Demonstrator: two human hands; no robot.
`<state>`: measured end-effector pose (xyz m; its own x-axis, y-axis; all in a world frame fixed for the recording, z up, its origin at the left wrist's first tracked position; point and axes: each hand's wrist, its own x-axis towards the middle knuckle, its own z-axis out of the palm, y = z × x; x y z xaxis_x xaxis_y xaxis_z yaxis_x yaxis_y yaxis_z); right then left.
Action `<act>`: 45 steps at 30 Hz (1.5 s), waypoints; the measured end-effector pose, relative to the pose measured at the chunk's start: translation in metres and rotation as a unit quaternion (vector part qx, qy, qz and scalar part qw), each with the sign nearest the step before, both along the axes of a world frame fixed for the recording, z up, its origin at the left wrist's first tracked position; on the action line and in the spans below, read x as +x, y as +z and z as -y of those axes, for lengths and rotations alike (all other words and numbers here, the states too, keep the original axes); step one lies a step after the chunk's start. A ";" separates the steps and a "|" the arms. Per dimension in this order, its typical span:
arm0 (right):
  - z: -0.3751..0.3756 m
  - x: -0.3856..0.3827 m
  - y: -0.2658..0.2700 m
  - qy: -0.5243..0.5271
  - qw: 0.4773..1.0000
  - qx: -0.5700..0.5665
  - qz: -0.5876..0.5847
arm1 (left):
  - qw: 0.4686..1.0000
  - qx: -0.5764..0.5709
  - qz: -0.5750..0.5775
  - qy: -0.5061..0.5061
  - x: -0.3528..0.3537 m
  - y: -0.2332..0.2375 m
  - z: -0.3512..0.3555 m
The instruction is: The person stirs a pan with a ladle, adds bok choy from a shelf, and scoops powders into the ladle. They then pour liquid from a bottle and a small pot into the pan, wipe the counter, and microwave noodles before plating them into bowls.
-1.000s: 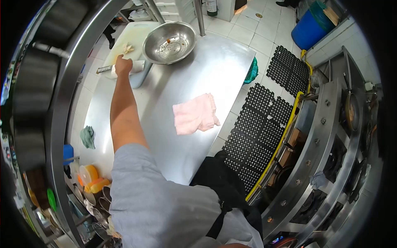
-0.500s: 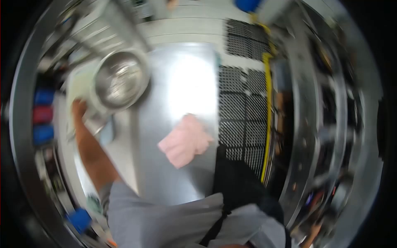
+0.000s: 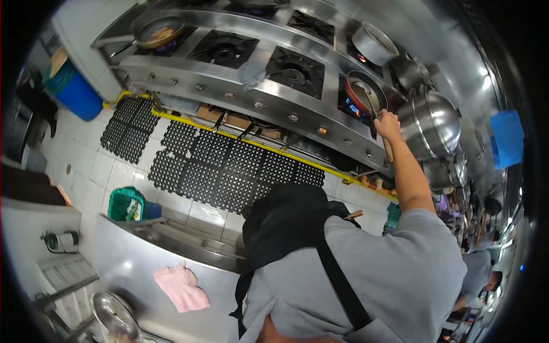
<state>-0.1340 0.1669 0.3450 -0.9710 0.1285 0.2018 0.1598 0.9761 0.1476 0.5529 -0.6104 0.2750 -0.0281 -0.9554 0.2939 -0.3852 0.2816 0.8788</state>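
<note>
Turned from the counter (image 3: 137,257) to the stove (image 3: 217,88) since the earlier views. Now reaching out over the stove front with the right hand (image 3: 387,124), out of sight a moment ago. Gripping a long-handled spoon (image 3: 389,151) in it, fingers closed around the handle. Located with its head inside the red pan (image 3: 378,91), handle slanting out over the near rim and past the fist. Set over a lit burner, with blue flame (image 3: 351,107) showing at the pan's near side. Cannot make out the pan's contents.

Left hand (image 3: 121,338): glimpsed, apparently, at the lower frame edge, against the metal bowl (image 3: 111,308). Cut off by the frame; cannot tell how far open, nor whether holding anything. Seen earlier extended to the board by that same bowl.

Judged from the change: attention shifted to the heated pan, with the spoon in place for working what lies inside. Would call for a steady grip, given the flame so near the fingers; could tip or nudge the pan by leaning on its rim.

Also noted: pink cloth (image 3: 182,288), flat on the counter, near the bowl but apart from it. Tall pot (image 3: 372,46) on a burner behind the pan.
</note>
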 end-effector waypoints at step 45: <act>-0.286 0.046 -0.051 -0.057 0.614 -0.781 0.095 | 0.881 0.096 0.229 -0.402 -0.500 -0.204 -0.411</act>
<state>-0.0877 0.4533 0.2938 -0.9250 0.0904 -0.3692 0.3644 -0.0656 -0.9289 0.0534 -0.1993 0.0705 -0.7919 -0.6041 -0.0893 -0.4560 0.4876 0.7445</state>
